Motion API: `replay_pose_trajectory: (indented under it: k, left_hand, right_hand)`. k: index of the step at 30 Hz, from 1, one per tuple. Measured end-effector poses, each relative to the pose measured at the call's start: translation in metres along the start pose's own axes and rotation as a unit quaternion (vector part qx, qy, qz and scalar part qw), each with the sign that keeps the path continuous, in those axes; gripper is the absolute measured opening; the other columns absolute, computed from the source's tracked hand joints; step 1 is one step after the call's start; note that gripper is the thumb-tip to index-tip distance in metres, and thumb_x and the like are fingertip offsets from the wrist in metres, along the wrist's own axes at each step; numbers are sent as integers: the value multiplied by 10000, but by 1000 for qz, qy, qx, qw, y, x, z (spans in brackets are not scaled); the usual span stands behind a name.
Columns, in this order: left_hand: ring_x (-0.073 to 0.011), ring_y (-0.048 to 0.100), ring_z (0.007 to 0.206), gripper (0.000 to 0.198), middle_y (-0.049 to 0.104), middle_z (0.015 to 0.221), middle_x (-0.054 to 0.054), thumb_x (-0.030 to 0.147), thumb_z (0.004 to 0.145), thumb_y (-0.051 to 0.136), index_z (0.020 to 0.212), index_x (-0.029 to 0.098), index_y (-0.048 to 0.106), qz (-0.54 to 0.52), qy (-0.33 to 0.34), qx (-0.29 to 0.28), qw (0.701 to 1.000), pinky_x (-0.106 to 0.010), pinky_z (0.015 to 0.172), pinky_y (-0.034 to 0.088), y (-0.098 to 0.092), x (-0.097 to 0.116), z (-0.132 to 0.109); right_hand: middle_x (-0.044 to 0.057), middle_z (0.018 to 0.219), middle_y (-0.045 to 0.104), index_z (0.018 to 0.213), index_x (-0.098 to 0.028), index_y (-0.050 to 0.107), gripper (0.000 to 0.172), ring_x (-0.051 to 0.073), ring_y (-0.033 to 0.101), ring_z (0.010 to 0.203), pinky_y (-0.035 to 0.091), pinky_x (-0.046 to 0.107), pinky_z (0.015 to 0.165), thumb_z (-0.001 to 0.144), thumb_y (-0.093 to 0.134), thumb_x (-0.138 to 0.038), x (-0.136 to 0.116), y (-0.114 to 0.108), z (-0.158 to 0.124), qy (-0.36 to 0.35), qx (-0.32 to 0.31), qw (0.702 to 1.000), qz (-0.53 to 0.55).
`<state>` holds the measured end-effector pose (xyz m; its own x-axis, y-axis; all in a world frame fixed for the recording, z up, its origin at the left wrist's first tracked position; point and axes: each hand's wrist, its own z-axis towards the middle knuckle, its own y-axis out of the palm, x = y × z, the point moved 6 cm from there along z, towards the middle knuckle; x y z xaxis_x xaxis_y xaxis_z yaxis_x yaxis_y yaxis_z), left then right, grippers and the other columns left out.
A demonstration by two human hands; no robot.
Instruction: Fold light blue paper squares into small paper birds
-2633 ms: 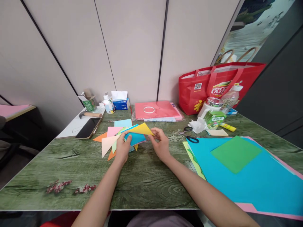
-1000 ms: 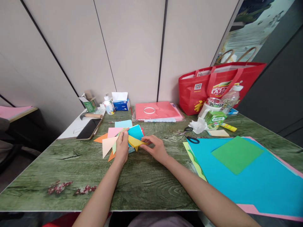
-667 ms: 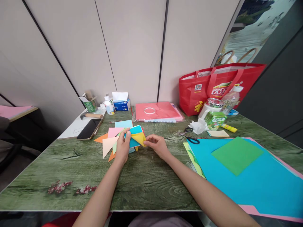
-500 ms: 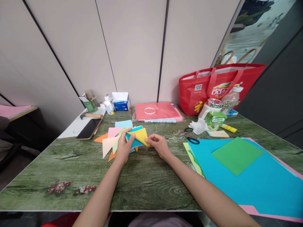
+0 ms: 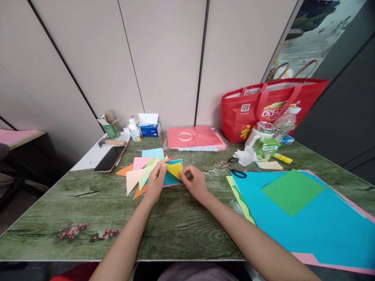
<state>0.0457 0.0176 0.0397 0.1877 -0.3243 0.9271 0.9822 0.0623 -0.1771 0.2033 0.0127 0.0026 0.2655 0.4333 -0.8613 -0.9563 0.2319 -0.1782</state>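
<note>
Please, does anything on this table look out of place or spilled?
Two things look slightly odd. A hammer lies just behind the phone, an unusual tool near coloured papers. A crumpled white tissue sits untidily beside the scissors, whose handles are spread apart. I see no spill.

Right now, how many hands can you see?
2: the left hand, at the left side of the yellow paper, and the right hand, at its right edge. No others show.

Yellow paper looks pretty matt; from it, shiny plastic packet at 1 o'clock, smooth phone at 9, cloth-looking bag at 2.
</note>
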Motion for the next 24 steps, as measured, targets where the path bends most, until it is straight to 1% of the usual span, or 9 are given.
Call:
replay_pose_trajectory:
  k: [4,7,10,12,16,18,20,22,24]
  left_hand:
    - [-229,550,1038,405,649,1083,-65,501,787,566,1004,175,668,-73,-56,14,996,-306,873,427,1,-8,0]
    - [-199,576,892,393,652,950,-49,500,766,584,959,168,665,-90,-81,19,993,-275,754,456,1,-14,0]
    - [-171,577,772,341,633,858,-31,434,732,625,944,168,654,-103,-105,16,989,-256,664,464,2,-19,-2]
    - [-160,577,731,348,627,863,-26,346,684,659,985,173,642,-113,-118,6,987,-252,632,472,3,-20,-3]
    - [-146,593,738,541,622,972,-13,220,637,653,1172,241,580,-172,-130,-41,976,-231,603,481,7,-13,-5]
    - [-150,602,752,531,626,1014,-18,222,647,663,1173,254,593,-191,-136,-68,970,-223,587,476,9,-10,-5]
    - [-168,611,782,466,640,1032,-36,251,657,684,1120,230,642,-192,-143,-86,967,-233,598,479,10,-9,-6]
    - [-192,618,835,448,654,1041,-53,278,663,699,1105,214,668,-190,-139,-87,968,-251,635,489,8,-9,-5]
    - [-210,616,876,455,669,1032,-60,284,654,712,1102,209,680,-192,-135,-72,970,-263,666,495,5,-10,-5]
  right_hand:
    - [7,693,605,722,-213,535,153,123,544,557,470,239,539,809,545,-338,-6,-1,-3,-43,11,998,-41]
    - [3,689,604,757,-214,531,120,124,560,566,471,233,533,820,536,-316,-8,-1,-4,-69,12,996,-57]
    - [-10,676,581,784,-213,529,82,118,543,548,458,232,525,805,557,-287,-8,1,-6,-91,4,994,-68]
    - [-8,694,572,783,-213,517,73,115,535,555,455,231,529,808,552,-271,-8,2,-7,-100,2,992,-71]
    - [17,764,574,789,-209,522,84,127,538,621,456,236,553,853,476,-240,-9,1,-4,-104,13,992,-69]
    - [26,784,577,854,-205,555,104,136,543,643,457,245,560,863,454,-229,-9,0,-2,-100,17,993,-68]
    - [32,801,584,899,-204,581,142,140,549,649,456,248,556,869,444,-225,-10,0,0,-98,10,993,-65]
    - [34,823,590,904,-204,599,160,131,542,616,451,245,531,872,444,-229,-10,2,1,-91,-5,994,-52]
    - [37,856,591,906,-205,607,169,114,520,557,441,240,489,876,445,-243,-9,4,2,-70,-18,997,-26]
